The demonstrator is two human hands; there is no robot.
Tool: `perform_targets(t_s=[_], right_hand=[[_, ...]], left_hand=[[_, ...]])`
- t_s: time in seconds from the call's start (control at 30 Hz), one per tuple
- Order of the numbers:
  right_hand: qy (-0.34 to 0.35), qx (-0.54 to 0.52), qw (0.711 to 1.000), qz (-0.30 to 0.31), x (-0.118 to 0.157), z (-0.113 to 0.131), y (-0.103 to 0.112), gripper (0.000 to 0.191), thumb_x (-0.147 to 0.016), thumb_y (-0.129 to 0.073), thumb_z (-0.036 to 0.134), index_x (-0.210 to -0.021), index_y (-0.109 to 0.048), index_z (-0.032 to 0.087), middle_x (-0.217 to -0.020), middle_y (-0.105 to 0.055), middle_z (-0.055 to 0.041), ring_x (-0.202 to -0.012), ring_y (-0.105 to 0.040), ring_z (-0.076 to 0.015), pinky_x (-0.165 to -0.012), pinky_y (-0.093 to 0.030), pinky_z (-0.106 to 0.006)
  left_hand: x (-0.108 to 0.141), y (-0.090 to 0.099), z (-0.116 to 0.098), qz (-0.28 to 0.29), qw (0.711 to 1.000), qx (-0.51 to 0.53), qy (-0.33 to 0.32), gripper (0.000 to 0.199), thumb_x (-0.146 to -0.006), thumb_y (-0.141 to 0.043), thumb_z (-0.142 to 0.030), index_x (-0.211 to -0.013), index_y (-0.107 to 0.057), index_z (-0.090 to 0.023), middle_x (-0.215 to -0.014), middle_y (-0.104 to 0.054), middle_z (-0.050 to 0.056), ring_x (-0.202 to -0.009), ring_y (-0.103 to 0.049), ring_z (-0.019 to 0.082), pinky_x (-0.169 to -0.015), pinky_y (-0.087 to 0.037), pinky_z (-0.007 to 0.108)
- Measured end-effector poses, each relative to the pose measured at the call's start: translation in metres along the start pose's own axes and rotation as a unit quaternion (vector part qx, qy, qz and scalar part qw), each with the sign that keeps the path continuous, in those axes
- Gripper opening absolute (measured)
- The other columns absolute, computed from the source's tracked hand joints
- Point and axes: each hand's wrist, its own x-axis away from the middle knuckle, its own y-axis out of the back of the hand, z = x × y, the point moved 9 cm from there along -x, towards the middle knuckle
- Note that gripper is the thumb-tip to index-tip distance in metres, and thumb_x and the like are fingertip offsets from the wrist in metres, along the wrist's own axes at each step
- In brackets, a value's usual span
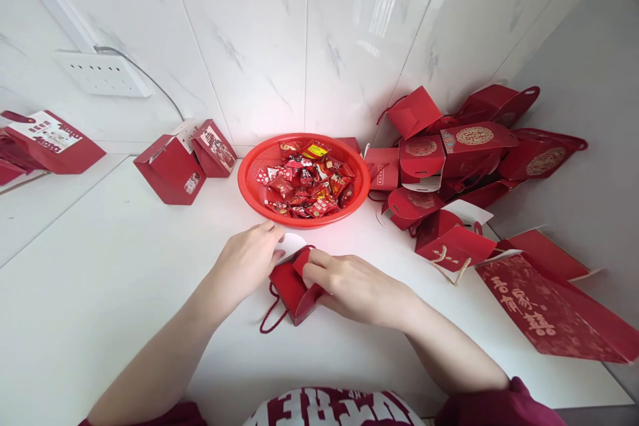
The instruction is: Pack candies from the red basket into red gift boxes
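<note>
In front of me on the white table lies a small red gift box (289,289) with a dark red cord handle looping out at its lower left. A flap with a white inner side stands up at its far end. My left hand (252,256) pinches that white flap between thumb and fingers. My right hand (344,283) is closed on the red flap at the box's right side, its fingertips partly hidden. Just beyond the hands sits a red plastic basket (243,190) holding many wrapped candies (304,183).
Several red gift boxes (469,153) are piled at the right against the wall. A large red bag (529,313) lies at the right edge. Two red boxes (174,170) stand left of the basket, and more red boxes (64,146) at the far left. A power strip (102,73) is on the wall.
</note>
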Motion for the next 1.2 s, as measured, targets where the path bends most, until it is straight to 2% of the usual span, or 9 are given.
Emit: perform_targets(t_s=[0.17,0.43,0.5,0.57,0.67,0.77,0.9,1.07,1.2], right_hand=[[0.022,0.049,0.999,-0.005,0.004,0.003,0.003,0.012,-0.091,-0.05,0.01,-0.085,-0.049,0.02,-0.09,-0.058,0.0008,-0.062,-0.044,-0.01,-0.054,-0.025,-0.027],[-0.031,0.059,0.998,-0.021,-0.002,-0.016,0.008,0.015,-0.087,-0.048,0.004,-0.085,-0.052,0.018,-0.085,-0.061,0.0002,-0.057,-0.043,-0.0105,-0.051,-0.021,-0.028],[-0.024,-0.017,1.0,0.009,0.0,-0.019,0.005,0.007,-0.087,-0.061,0.019,-0.086,-0.053,0.019,-0.088,-0.063,0.0004,-0.064,-0.051,-0.0108,-0.054,-0.027,-0.025],[-0.035,-0.075,0.996,0.04,0.002,-0.023,0.001,0.03,-0.084,-0.069,0.045,-0.084,-0.055,0.019,-0.088,-0.065,0.0001,-0.069,-0.056,-0.0133,-0.058,-0.032,-0.025],[-0.121,-0.061,0.99,0.047,0.003,-0.039,-0.004,0.048,-0.091,-0.05,0.064,-0.076,-0.056,0.019,-0.082,-0.066,-0.004,-0.068,-0.06,-0.0179,-0.059,-0.033,-0.028],[-0.221,0.001,0.975,0.026,0.003,-0.056,-0.008,0.042,-0.099,-0.039,0.048,-0.076,-0.056,0.018,-0.08,-0.068,-0.0086,-0.07,-0.064,-0.023,-0.058,-0.031,-0.031],[-0.287,-0.013,0.958,-0.015,0.004,-0.069,-0.016,0.02,-0.096,-0.042,0.034,-0.1,-0.053,0.017,-0.08,-0.071,-0.0077,-0.071,-0.067,-0.0251,-0.056,-0.031,-0.03],[-0.286,-0.036,0.957,-0.041,0.014,-0.073,-0.023,0.042,-0.09,-0.044,0.024,-0.131,-0.038,0.016,-0.08,-0.072,-0.004,-0.071,-0.068,-0.0244,-0.058,-0.032,-0.028],[-0.281,0.022,0.958,-0.044,0.02,-0.07,-0.018,0.031,-0.089,-0.049,0.027,-0.118,-0.052,0.02,-0.08,-0.073,-0.0051,-0.067,-0.067,-0.0245,-0.055,-0.028,-0.029]], left_hand=[[-0.002,-0.017,0.006,0.077,0.996,0.045,0.028,0.028,-0.089,-0.055,-0.035,-0.066,-0.049,-0.019,-0.069,-0.06,0.003,-0.057,-0.055,0.017,-0.052,-0.03,0.028],[-0.011,-0.036,0.021,0.157,0.982,0.083,0.061,0.026,-0.076,-0.048,-0.014,-0.053,-0.037,-0.019,-0.055,-0.055,0.003,-0.046,-0.05,0.016,-0.044,-0.025,0.027],[-0.012,-0.043,0.024,0.187,0.973,0.121,0.061,0.023,-0.074,-0.048,-0.013,-0.053,-0.041,-0.019,-0.052,-0.057,0.003,-0.045,-0.055,0.016,-0.043,-0.029,0.026],[-0.013,-0.048,0.025,0.206,0.964,0.159,0.054,0.02,-0.072,-0.048,-0.014,-0.053,-0.043,-0.019,-0.049,-0.058,0.001,-0.044,-0.057,0.016,-0.041,-0.033,0.024],[-0.016,-0.049,0.027,0.195,0.949,0.24,0.056,0.02,-0.07,-0.048,-0.015,-0.051,-0.043,-0.019,-0.046,-0.056,0.0,-0.045,-0.062,0.018,-0.041,-0.039,0.022],[-0.018,-0.054,0.028,0.191,0.925,0.317,0.086,0.018,-0.069,-0.048,-0.017,-0.052,-0.045,-0.019,-0.047,-0.056,-0.001,-0.048,-0.067,0.02,-0.043,-0.046,0.023],[-0.015,-0.063,0.023,0.191,0.91,0.356,0.098,0.014,-0.068,-0.048,-0.019,-0.054,-0.045,-0.019,-0.048,-0.057,0.0,-0.05,-0.069,0.022,-0.044,-0.047,0.024],[-0.003,-0.069,0.007,0.208,0.911,0.353,0.054,0.013,-0.071,-0.048,-0.023,-0.059,-0.047,-0.019,-0.055,-0.061,0.0,-0.052,-0.069,0.02,-0.044,-0.041,0.022],[0.006,-0.062,-0.006,0.203,0.931,0.301,0.027,0.015,-0.071,-0.047,-0.024,-0.058,-0.042,-0.019,-0.055,-0.059,-0.002,-0.048,-0.065,0.017,-0.044,-0.035,0.023]])
